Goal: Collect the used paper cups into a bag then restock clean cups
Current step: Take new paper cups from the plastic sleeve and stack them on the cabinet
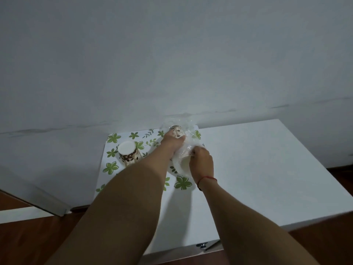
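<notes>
Inside a clear plastic bag [191, 131] pinched by the right hand [201, 162], the left hand [170, 142] gripped a brown-spotted paper cup [178, 132]; an upturned patterned cup [128, 153] stood unbagged.

Cup stack [128, 153] on mat [112, 138], well left of left fingers [179, 140]; paper cup [177, 132] at their tips; plastic bag [191, 129] touching right fingers [192, 151].

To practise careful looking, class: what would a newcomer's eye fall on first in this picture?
At the far edge of the white table, the left hand grips a brown-spotted paper cup at a clear plastic bag that the right hand pinches. Left of them, another patterned cup stands on a green-flowered mat.
</notes>
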A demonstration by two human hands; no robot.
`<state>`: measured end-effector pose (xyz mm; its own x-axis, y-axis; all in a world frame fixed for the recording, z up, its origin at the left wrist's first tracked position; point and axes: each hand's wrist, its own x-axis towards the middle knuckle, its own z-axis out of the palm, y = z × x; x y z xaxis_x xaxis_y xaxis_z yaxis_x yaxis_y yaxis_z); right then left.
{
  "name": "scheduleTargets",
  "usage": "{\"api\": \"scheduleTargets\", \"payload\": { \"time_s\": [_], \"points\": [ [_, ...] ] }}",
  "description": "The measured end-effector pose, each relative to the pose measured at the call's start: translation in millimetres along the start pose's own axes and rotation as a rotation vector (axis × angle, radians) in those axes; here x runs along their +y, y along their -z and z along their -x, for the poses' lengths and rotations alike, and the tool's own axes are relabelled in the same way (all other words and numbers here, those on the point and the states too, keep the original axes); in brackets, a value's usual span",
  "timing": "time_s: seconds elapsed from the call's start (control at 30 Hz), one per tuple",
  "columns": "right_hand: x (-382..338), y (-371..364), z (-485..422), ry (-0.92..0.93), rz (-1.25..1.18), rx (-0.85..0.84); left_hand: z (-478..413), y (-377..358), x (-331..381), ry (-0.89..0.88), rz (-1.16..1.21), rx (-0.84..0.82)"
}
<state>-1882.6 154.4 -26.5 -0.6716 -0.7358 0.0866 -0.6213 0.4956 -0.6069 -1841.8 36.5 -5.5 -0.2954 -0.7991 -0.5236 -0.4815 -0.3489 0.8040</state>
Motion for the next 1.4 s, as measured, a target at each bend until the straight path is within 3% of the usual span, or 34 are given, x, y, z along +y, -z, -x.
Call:
{"api": "scheduleTargets", "payload": {
  "time_s": [0.33, 0.47, 0.6, 0.73, 1.0, 1.13, 1.27, 1.4],
  "points": [
    [15.1, 20.4, 20.4, 0.080, 0.034, -0.091, 6.9, -7.9, -4.4, -0.121, -0.149, 0.023],
    [21.1, 24.4, 19.3, 0.000, 0.144, -0.216, 23.9, -13.4, -20.3, 0.042, -0.130, -0.033],
    [14.5, 25.6, 22.8, -0.062, 0.067, -0.261, 32.7, -14.3, -27.9, 0.250, 0.015, -0.095],
    [16.8, 33.7, 24.5, -0.070, 0.006, -0.263, 35.1, -14.4, -22.3, 0.188, -0.047, 0.003],
    [38.7, 45.4, 29.6, -0.085, -0.066, -0.195, 32.7, -28.9, -12.7, 0.096, -0.038, -0.016],
    [51.7, 49.8, 40.7, -0.091, -0.098, -0.205, 14.8, -18.1, -31.3, 0.053, -0.137, 0.086],
    [51.1, 47.7, 42.8, -0.107, -0.050, -0.279, 20.6, -18.5, -34.1, 0.067, -0.068, 0.003],
    [34.3, 53.1, 42.9, -0.111, -0.052, -0.383, 37.0, -19.4, -30.9, 0.040, -0.151, 0.000]
  ]
}}
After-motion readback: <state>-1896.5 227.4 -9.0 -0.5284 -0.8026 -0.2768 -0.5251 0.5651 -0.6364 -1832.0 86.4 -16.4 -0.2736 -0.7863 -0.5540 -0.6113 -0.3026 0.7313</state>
